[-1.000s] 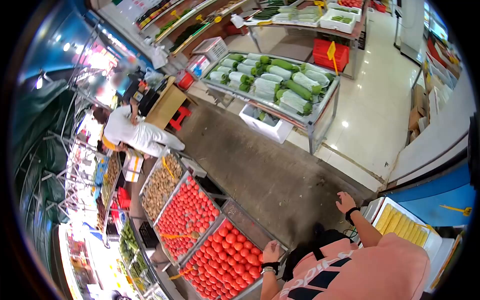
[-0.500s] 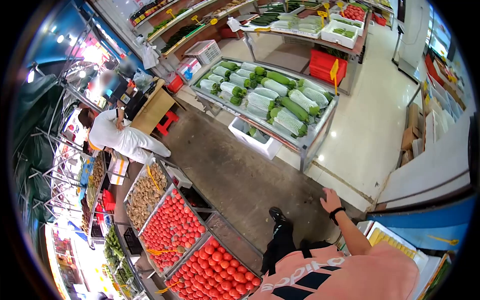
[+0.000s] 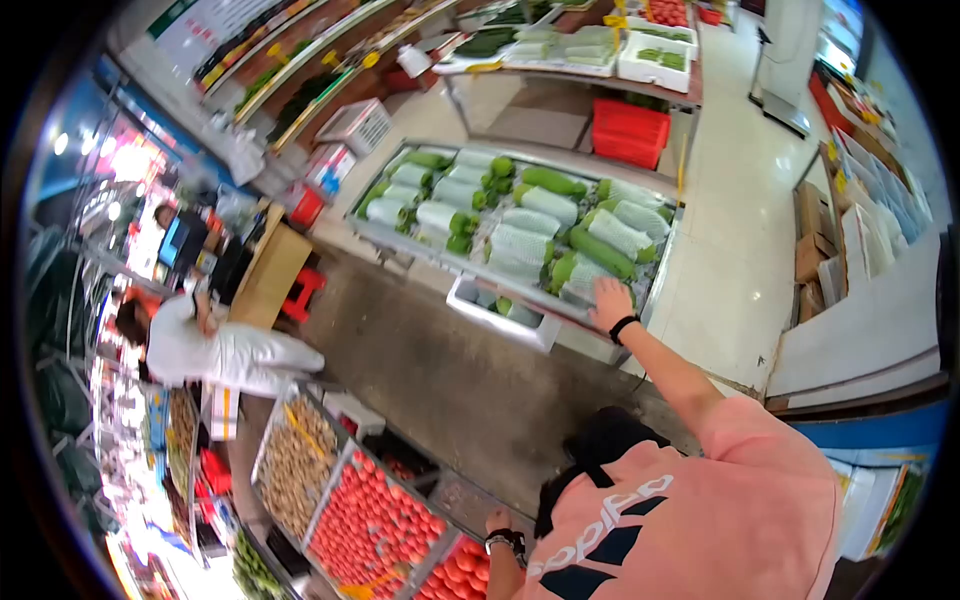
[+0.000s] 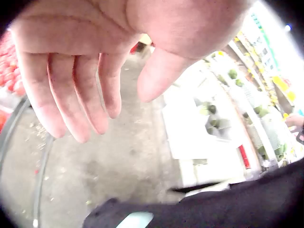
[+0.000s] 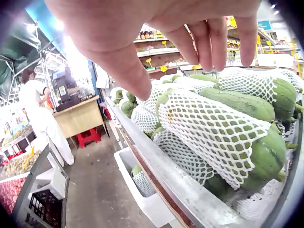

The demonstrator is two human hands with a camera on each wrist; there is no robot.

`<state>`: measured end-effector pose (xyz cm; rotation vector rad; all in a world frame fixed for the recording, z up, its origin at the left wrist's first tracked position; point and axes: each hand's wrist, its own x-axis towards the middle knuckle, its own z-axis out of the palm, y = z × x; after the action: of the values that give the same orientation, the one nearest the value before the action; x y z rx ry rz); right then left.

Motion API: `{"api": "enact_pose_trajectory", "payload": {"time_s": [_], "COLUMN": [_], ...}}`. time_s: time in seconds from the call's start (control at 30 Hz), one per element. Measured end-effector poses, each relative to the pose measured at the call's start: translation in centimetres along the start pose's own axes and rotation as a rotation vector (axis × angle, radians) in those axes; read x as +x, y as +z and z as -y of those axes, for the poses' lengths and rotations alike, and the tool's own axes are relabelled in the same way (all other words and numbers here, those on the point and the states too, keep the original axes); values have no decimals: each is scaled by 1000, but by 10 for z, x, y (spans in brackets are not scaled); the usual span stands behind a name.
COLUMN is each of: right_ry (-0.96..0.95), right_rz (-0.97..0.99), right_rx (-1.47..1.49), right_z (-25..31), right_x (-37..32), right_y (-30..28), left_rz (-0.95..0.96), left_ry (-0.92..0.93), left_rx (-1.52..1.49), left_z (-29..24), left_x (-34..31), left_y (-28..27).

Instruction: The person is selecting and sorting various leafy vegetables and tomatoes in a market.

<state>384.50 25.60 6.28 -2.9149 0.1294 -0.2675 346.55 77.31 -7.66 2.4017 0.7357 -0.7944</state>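
Observation:
My right hand reaches over the near edge of a metal-framed tray of green gourds in white foam nets. In the right wrist view the fingers and thumb of that hand are spread above a netted gourd and hold nothing; contact cannot be told. Low beside the tomato bins, my left hand hangs near the larger tomatoes. The left wrist view shows this hand with relaxed, nearly straight fingers over the floor, holding nothing.
A white foam box sits below the gourd tray. Bins of small tomatoes and brown produce stand at lower left. A person in white is by a wooden desk. A white panel is at right.
My right hand has moved forward from above the floor to the gourd tray. The view has shifted closer to that tray, and my left hand is back in sight near the tomato bins.

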Motion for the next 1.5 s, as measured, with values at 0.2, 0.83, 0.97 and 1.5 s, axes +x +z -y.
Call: {"api": "enact_pose_trajectory", "payload": {"time_s": [0.2,0.83,0.97,1.5], "right_ry": [75,209,212,252], "right_rz": [93,-15,65,-95], "right_rx": [-113,121,53,202], "right_z": [1,-6,-9,-41], "right_x": [21,55,55,86], "right_y": [40,46,59,-21], "left_rz": [-40,23,69,10], "left_ry": [264,495,508,203], "left_rx": [-394,-88,-131,-409], "left_z": [-201,-370,-370,-255], "left_x": [108,187,189,224], "left_y": [-89,-165,-158,-160]}}
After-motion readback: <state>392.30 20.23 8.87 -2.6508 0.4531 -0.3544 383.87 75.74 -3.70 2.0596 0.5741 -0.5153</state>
